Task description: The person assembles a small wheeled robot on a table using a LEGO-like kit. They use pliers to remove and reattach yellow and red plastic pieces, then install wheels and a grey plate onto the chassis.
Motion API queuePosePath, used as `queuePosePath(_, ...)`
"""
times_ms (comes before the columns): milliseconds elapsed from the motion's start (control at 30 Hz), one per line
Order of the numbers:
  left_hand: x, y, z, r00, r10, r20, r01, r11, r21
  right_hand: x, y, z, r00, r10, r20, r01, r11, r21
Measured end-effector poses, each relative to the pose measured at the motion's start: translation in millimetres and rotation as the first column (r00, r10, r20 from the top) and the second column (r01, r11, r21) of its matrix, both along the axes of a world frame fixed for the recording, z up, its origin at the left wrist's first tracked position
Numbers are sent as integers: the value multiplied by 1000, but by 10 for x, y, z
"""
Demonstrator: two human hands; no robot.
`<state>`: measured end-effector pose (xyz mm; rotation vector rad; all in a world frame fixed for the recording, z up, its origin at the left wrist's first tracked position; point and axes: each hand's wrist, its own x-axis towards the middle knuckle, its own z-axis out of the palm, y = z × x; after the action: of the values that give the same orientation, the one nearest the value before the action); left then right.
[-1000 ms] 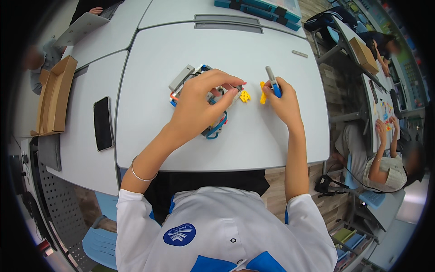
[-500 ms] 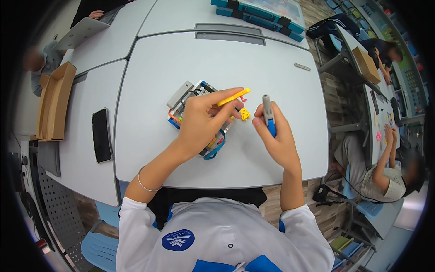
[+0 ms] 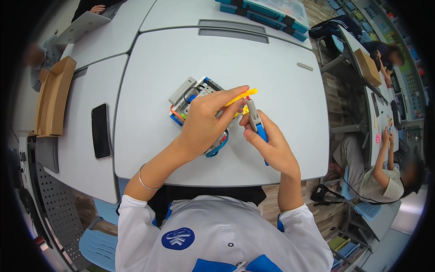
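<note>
My left hand (image 3: 204, 118) pinches a flat yellow building-set beam (image 3: 248, 93) over the table. A small red piece (image 3: 247, 98) shows just under the beam. My right hand (image 3: 275, 147) is closed around a plier-like tool (image 3: 254, 117) with a grey nose and blue handles. The tool's tip is up against or very near the red piece; I cannot tell whether it grips it. Partly hidden beneath my left hand lies a built brick model (image 3: 182, 91) with a light grey box, black cable and blue, orange and green parts. A yellow perforated piece (image 3: 245, 110) shows behind the tool.
On the white table (image 3: 154, 72) lies a small grey strip (image 3: 305, 66). Teal storage cases (image 3: 267, 16) stand at the far edge. To the left are a black phone (image 3: 101, 131) and an open cardboard box (image 3: 55, 99). Other people sit at neighbouring tables.
My right hand has moved left, bringing the tool's tip from apart to the red piece beneath the beam. The beam has shifted slightly right with my left hand.
</note>
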<state>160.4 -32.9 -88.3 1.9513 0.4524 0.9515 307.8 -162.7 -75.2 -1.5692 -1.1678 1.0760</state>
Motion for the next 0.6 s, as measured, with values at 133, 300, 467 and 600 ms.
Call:
queuePosePath(133, -4, 2, 6, 998, 3, -63, 1, 998, 65, -37, 10, -2, 999, 0, -39, 1, 1000, 16)
queuePosePath(300, 11, -15, -45, 998, 55, 13, -56, 996, 76, -35, -18, 19, 998, -23, -66, 22, 1000, -14)
queuePosePath(467, 2, -9, -37, 998, 58, -20, -55, 990, 131, -18, -6, 34, 997, -19, -78, 17, 999, -30)
queuePosePath(600, -1, 2, -31, 999, 47, -26, -42, 986, 159, -11, -3, 12, 996, -11, -92, 8, 999, -43)
